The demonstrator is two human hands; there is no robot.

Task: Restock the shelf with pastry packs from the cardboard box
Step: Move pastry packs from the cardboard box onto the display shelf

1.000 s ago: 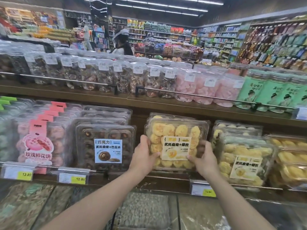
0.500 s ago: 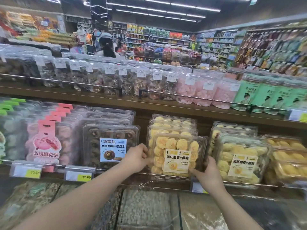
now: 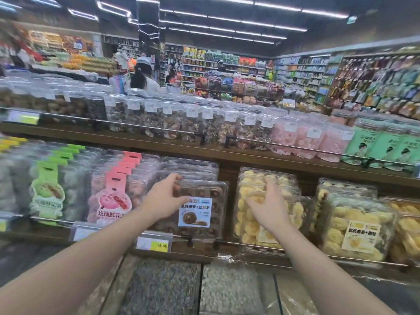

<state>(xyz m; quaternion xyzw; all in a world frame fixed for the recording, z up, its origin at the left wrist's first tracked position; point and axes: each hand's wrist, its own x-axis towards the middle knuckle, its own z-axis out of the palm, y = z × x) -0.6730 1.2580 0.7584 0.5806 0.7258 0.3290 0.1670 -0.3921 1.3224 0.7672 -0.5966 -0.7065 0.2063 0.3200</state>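
Both hands have let go of the yellow pastry pack; fingers spread open.

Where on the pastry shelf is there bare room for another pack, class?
Free: the dark gap between the chocolate packs and the yellow cookie packs, too narrow for a pack; and the strip between those yellow packs and the shelf board above. Crowded: every row stands edge to edge along the front rail.
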